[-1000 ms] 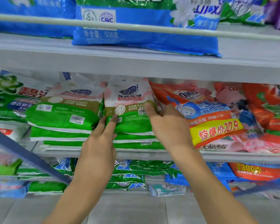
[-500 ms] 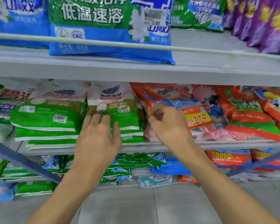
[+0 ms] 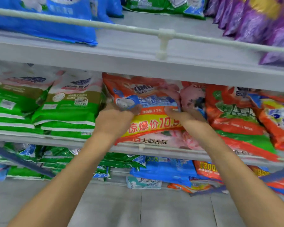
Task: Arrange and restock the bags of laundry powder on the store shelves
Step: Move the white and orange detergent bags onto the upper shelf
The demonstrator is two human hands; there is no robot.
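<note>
Left hand (image 3: 115, 120) and right hand (image 3: 185, 117) grip orange OMO bag (image 3: 147, 111), apparently priced 10.9.

Shelf (image 3: 56, 139) bears stacked powder bags (image 3: 67, 115)

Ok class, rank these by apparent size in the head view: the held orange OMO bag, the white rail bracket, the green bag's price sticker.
1. orange OMO bag, clearly largest
2. white rail bracket
3. price sticker, smallest
</note>
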